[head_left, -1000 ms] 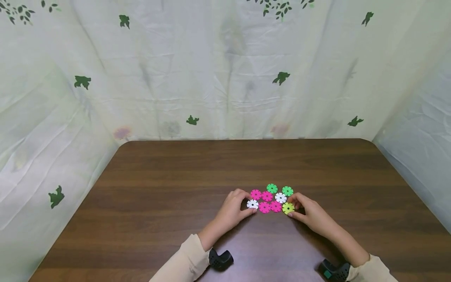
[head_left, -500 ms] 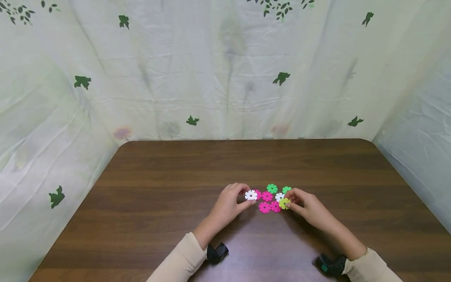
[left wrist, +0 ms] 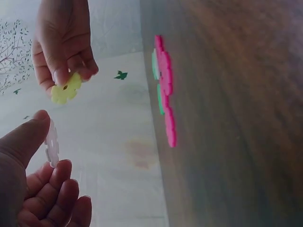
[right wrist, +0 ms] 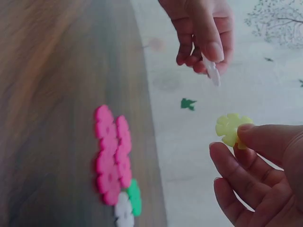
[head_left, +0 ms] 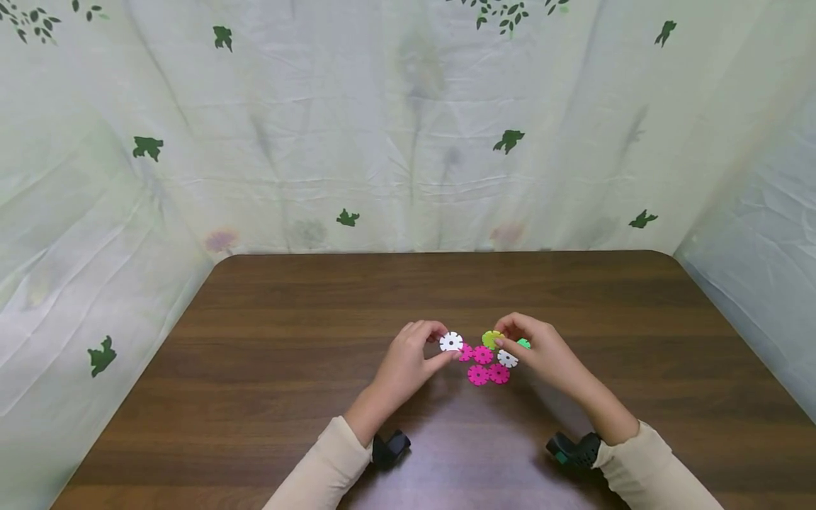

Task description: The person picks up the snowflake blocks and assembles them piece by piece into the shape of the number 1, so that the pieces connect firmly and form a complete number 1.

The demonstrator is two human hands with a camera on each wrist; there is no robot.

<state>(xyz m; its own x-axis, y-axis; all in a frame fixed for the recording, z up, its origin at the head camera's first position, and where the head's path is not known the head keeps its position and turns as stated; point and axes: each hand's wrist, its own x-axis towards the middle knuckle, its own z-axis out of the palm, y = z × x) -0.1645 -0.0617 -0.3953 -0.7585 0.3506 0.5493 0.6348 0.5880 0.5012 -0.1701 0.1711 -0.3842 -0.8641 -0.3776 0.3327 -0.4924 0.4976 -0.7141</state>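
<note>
My left hand [head_left: 408, 361] pinches a white notched plastic disc [head_left: 451, 341], shaped like a snowflake building disc, between thumb and fingers. Between thumb and index finger of my right hand [head_left: 538, 350] is a yellow notched disc [head_left: 493, 339], its flower-like outline plain in the right wrist view. Both discs are held up off the tabletop, apart from each other and facing one another across a gap in the wrist views. Beneath them lie several pink discs [head_left: 479, 375], a second white disc [head_left: 507, 358] and a green disc [head_left: 524, 343] partly covered by my right hand.
The discs lie close together on a brown wooden table [head_left: 319, 304]. A pale curtain [head_left: 382, 106] with green leaf prints hangs behind the table's far edge and along both sides. A black wrist camera [head_left: 390, 449] sits at each cuff.
Both hands have risen from the table with their discs, the white and the yellow. The right hand moved up and to the left, now covering one green disc; the left moved slightly up.
</note>
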